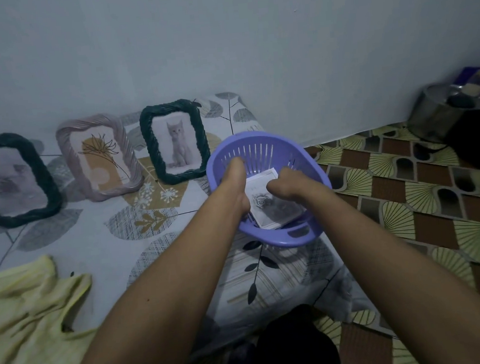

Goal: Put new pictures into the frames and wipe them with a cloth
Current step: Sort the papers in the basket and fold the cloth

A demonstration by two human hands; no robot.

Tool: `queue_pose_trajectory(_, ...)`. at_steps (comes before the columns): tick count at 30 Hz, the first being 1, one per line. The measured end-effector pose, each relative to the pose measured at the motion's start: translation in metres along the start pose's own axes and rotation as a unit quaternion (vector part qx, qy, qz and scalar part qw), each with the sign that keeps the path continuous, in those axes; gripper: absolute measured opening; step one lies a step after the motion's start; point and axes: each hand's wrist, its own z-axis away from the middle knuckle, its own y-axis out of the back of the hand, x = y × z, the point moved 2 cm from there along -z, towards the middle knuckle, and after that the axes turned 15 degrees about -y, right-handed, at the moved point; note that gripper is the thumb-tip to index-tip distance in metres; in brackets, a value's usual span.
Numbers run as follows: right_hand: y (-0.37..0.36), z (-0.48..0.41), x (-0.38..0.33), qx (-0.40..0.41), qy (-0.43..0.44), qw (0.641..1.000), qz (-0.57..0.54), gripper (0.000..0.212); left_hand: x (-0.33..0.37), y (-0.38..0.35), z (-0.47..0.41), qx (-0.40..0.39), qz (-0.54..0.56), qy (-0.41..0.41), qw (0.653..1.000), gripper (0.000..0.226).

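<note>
A purple plastic basket (262,148) sits on the patterned bedsheet and holds a stack of printed pictures (276,207), the top one showing a grey rose. My left hand (234,182) reaches into the basket at the stack's left edge. My right hand (287,183) rests on the stack with fingers curled over it. Three frames lean against the wall: a dark one (9,178) at far left, a pink one (100,156) with a flower drawing, and a dark green one (176,144) with a cat picture. A pale yellow cloth (27,313) lies at lower left.
The bedsheet (137,219) covers a low mattress against a pale wall. To the right is a patterned floor mat (408,190). A metal pot (441,112) and dark items stand in the far right corner.
</note>
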Motion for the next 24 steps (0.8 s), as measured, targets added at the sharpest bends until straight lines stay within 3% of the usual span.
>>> queue_pose_trajectory(4,-0.003,0.002,0.0,-0.027,-0.004,0.999,-0.018,0.056,-0.005,-0.003,0.0,-0.001,0.003,0.008,1.0,0.027)
queue_pose_trajectory(8,-0.004,0.001,0.001,-0.004,-0.006,1.0,-0.008,0.064,-0.005,-0.002,-0.001,0.006,0.001,-0.007,1.0,0.023)
queue_pose_trajectory(15,-0.002,-0.001,0.001,-0.034,-0.002,0.999,-0.042,0.048,-0.019,-0.001,-0.028,0.029,-0.012,0.019,0.999,0.035)
queue_pose_trajectory(24,-0.001,0.002,0.007,-0.033,-0.01,0.998,-0.061,0.056,-0.027,-0.001,-0.043,0.017,-0.005,0.018,1.0,0.033)
